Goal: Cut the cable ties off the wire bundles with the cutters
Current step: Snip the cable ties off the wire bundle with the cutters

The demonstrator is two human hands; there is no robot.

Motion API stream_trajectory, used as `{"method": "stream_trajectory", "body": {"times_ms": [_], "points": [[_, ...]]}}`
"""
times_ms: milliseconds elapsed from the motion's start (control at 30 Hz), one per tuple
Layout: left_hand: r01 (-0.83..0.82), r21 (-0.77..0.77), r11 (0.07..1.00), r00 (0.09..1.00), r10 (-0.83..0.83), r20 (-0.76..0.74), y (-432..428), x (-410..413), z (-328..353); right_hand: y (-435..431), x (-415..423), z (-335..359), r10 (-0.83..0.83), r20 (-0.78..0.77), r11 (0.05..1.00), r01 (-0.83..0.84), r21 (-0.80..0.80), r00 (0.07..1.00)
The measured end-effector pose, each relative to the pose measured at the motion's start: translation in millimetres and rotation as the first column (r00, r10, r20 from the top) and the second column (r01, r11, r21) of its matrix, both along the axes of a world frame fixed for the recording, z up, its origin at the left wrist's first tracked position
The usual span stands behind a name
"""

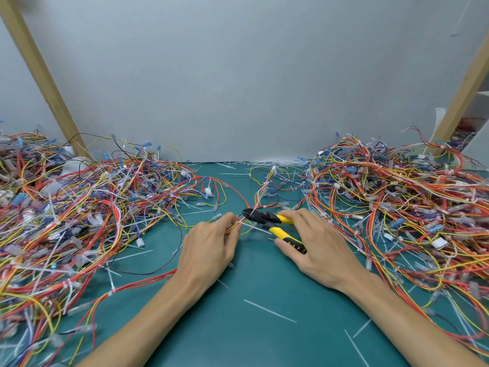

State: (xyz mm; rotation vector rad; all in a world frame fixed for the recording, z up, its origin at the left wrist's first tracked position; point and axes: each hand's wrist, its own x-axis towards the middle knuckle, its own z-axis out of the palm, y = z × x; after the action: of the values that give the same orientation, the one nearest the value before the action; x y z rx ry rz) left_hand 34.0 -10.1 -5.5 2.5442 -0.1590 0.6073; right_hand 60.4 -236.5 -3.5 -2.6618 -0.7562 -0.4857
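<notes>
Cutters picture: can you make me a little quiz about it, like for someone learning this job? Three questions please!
1. True or false: the right hand holds the cutters.
2. Pick one: the left hand pinches A) a wire bundle, B) a spoon, C) nothing at all.
3. Fill the gap: the cutters' handles are black and ____.

Key: 1 true; 2 A; 3 yellow.
</notes>
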Motion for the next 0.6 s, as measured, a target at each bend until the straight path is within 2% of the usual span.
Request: {"method": "stream_trajectory", "body": {"times_ms": [467,600], "points": [[0.013,-0.106,0.994,0.999,-0.01,0.033,-1.2,-0.6,1.3,0.9,-0.6,1.4,-0.029,-0.023,0.999,0.03,0.042,0.999],[-0.001,-0.089,0.996,0.999,0.006,0.053,-1.7,0.0,1.2,1.0,0.1,0.2,-0.033,-0.003,0.999,0.033,0.04,0.999]]}}
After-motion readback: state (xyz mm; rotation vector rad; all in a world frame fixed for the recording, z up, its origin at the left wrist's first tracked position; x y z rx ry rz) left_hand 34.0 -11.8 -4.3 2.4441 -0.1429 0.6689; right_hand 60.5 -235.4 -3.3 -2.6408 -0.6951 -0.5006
